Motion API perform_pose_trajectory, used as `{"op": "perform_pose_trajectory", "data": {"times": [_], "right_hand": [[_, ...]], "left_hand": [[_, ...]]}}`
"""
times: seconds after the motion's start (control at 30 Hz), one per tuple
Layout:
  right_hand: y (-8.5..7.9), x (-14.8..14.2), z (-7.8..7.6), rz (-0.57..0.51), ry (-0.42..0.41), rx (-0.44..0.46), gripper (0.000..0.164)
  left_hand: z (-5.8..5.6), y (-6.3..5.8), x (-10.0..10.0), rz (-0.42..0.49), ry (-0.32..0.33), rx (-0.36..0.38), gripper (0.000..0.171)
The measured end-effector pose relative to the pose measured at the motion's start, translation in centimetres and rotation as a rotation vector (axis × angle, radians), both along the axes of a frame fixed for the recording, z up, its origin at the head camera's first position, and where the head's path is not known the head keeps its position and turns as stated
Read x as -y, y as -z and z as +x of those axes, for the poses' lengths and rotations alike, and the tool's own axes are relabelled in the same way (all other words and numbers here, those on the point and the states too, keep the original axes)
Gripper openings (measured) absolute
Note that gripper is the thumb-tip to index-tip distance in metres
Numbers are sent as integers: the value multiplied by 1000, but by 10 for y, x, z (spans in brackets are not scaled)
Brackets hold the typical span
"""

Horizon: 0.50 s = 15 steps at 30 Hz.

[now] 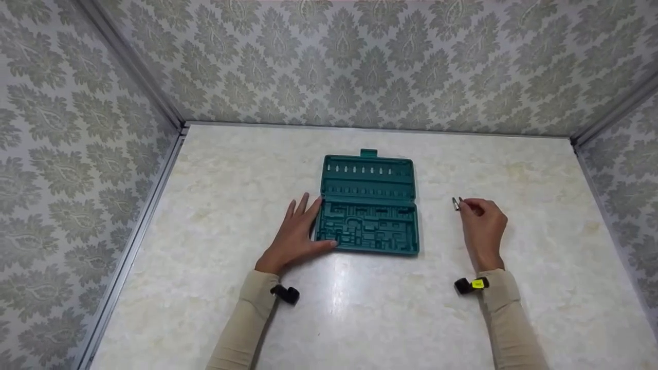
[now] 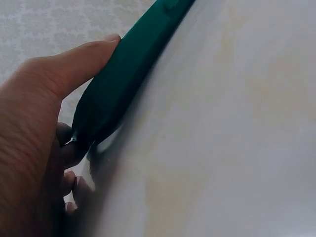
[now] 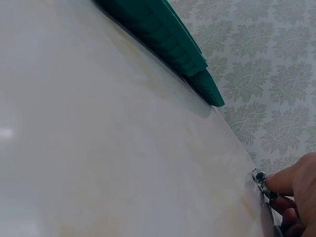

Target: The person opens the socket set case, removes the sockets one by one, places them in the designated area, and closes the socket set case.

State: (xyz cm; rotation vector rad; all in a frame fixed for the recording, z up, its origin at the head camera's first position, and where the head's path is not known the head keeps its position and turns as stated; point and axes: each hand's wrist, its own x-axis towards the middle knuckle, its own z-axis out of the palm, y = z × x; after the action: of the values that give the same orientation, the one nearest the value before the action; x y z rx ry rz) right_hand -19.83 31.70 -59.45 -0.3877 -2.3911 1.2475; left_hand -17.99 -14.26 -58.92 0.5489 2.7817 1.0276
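A green tool case (image 1: 368, 251) lies unfolded on the table, with a tray of moulded slots in its near half. Spread along its left side is my left hand (image 1: 295, 239), fingers straight, thumb on the near-left rim. In the left wrist view, the thumb (image 2: 94, 52) touches the top edge of the case (image 2: 118, 74), with other fingers low beside its corner. To the right of the case, my right hand (image 1: 483, 226) pinches small shiny metal sockets (image 1: 456, 204) between thumb and fingertips. One socket (image 3: 260, 176) shows its round open end in the right wrist view.
A row of small bits (image 1: 354, 169) sits in the far half of the case, and a latch tab (image 1: 368, 152) sticks out at its far edge. Patterned wall panels (image 1: 342, 67) bound the pale table (image 1: 231, 169) at the back and sides.
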Motion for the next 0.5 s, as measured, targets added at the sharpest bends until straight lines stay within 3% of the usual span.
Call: {"op": "perform_pose_trajectory", "data": {"times": [0.27, 0.4, 0.5], "right_hand": [[-1, 2, 3, -44, -12, 13, 24], [-5, 3, 4, -119, 12, 36, 28], [-12, 6, 2, -154, 30, -1, 28]], "left_hand": [[2, 4, 2, 7, -16, -1, 126], [3, 3, 1, 16, -31, 7, 126], [2, 3, 1, 23, -35, 7, 127]]}}
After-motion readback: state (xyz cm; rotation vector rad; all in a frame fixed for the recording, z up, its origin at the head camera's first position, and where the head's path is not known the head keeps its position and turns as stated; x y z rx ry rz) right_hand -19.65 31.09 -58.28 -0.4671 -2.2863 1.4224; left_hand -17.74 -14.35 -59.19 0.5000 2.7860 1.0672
